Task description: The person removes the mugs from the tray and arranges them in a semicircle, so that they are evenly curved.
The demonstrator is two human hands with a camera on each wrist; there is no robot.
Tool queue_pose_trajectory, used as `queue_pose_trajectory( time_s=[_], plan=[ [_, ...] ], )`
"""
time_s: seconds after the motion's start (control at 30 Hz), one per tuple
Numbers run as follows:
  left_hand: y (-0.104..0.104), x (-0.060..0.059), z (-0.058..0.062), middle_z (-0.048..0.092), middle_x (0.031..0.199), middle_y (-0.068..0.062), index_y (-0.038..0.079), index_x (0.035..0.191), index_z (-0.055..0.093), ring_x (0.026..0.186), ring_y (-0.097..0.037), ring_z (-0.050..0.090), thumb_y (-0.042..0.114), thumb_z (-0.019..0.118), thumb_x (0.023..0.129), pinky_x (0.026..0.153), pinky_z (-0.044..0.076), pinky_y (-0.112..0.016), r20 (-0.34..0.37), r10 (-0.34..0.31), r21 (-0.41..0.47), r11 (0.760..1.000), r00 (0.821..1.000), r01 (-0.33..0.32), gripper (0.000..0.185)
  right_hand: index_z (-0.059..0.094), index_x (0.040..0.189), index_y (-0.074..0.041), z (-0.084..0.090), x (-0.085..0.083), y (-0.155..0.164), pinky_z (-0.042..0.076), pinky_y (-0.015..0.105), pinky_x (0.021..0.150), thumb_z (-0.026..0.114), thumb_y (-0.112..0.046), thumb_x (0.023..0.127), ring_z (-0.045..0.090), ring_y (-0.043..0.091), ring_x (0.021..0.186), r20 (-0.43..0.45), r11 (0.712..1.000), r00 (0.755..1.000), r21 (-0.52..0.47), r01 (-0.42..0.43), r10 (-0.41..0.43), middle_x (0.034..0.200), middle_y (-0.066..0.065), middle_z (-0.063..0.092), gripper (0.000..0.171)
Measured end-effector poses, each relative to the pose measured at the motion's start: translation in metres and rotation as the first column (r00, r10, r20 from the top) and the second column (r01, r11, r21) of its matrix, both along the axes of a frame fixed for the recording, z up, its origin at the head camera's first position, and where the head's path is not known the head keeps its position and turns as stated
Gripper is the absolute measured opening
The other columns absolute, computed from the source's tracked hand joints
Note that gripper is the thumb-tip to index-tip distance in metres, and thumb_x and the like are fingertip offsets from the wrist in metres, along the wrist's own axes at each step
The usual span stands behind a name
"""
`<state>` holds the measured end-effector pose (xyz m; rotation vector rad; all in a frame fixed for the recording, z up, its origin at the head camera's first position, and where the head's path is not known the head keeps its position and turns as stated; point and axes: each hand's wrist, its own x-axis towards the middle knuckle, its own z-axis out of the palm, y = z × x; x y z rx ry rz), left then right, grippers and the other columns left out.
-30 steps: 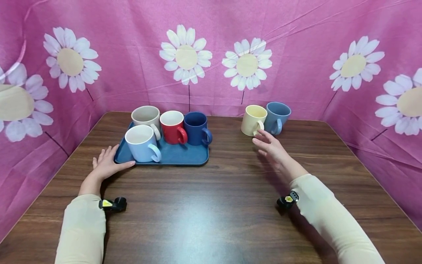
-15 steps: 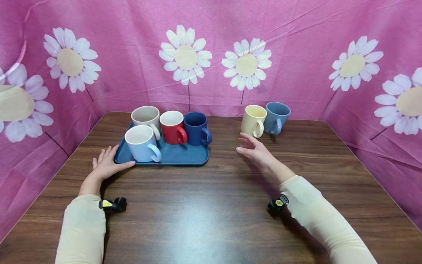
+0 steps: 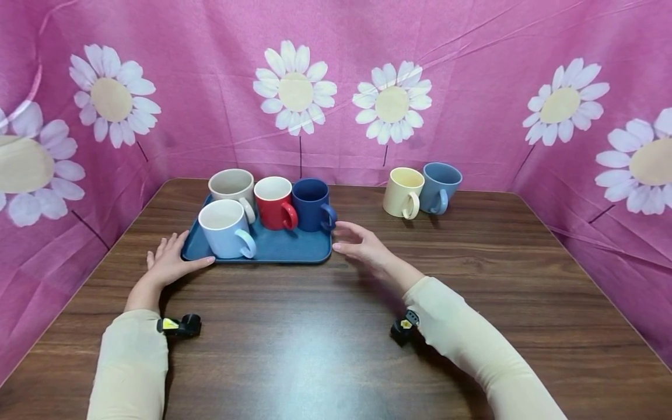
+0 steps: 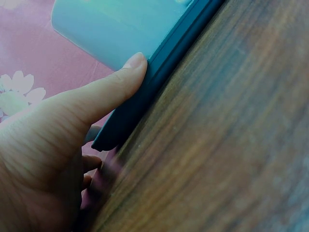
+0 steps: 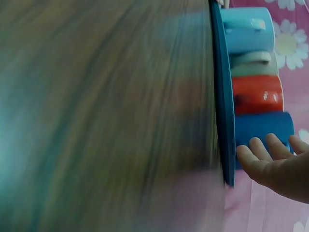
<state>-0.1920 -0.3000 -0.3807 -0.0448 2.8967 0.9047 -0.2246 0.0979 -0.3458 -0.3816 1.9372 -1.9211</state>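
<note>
- Head view: blue tray (image 3: 294,249) sits near the back left corner of the brown table (image 3: 336,326).
- Left hand (image 3: 169,263) is at the tray's front left corner, thumb along the front rim, other fingers spread flat on the table. It clamps nothing.
- Right hand (image 3: 362,245) is just beside the tray's right edge, fingers loose & apart, holding nothing.
- On the tray: light blue mug (image 3: 226,228) in front; beige mug (image 3: 232,185), red mug (image 3: 274,202) & dark blue mug (image 3: 312,204) in a row behind.
- Yellow mug (image 3: 402,191) & pale blue mug (image 3: 440,186) stand touching near the table's back edge, well apart from the tray.
- Left wrist view: thumb (image 4: 104,92) presses on the tray's dark rim (image 4: 159,77).
- Right wrist view: blurry; open fingers (image 5: 270,154) close to the tray's corner. Can't tell if they touch.
</note>
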Motion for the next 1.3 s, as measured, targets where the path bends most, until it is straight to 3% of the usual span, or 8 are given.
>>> queue_pose_trajectory(
  time_s=[0.33, 1.03, 1.3],
  plan=[
    [0.001, 0.004, 0.002, 0.0, 0.134, -0.035, -0.002, 0.136, 0.005, 0.12, -0.048, -0.009, 0.055, 0.058, 0.072, 0.086, -0.01, -0.064, -0.011, 0.008, -0.003, 1.0, 1.0, -0.008, 0.1, 0.038, 0.129, -0.002, 0.002, -0.001, -0.048, 0.033, 0.042, 0.091, 0.06, -0.011, 0.081, 0.045, 0.023, 0.108, 0.029, 0.996, 0.997, 0.052, -0.079, 0.077, 0.127, 0.018, 0.041, 0.053],
    [0.0, 0.0, 0.0, -0.001, 0.134, -0.035, 0.0, 0.137, 0.004, 0.12, -0.048, -0.009, 0.056, 0.057, 0.072, 0.086, -0.01, -0.064, -0.012, 0.005, -0.01, 1.0, 1.0, -0.005, 0.101, 0.053, 0.118, -0.008, 0.006, -0.005, -0.126, 0.038, 0.041, 0.086, 0.064, -0.019, 0.079, 0.052, 0.012, 0.094, 0.03, 0.985, 0.996, 0.147, -0.089, 0.085, 0.113, 0.008, 0.055, 0.042],
    [0.0, -0.001, 0.001, 0.0, 0.134, -0.035, 0.0, 0.137, 0.004, 0.12, -0.048, -0.008, 0.056, 0.057, 0.072, 0.086, -0.01, -0.064, -0.014, 0.003, -0.016, 1.0, 1.0, -0.003, 0.101, 0.058, 0.112, -0.008, 0.004, -0.005, -0.146, 0.039, 0.041, 0.084, 0.063, -0.017, 0.079, 0.053, 0.012, 0.088, 0.066, 0.988, 0.996, 0.14, -0.064, 0.055, 0.097, -0.002, 0.06, 0.034]
  ],
)
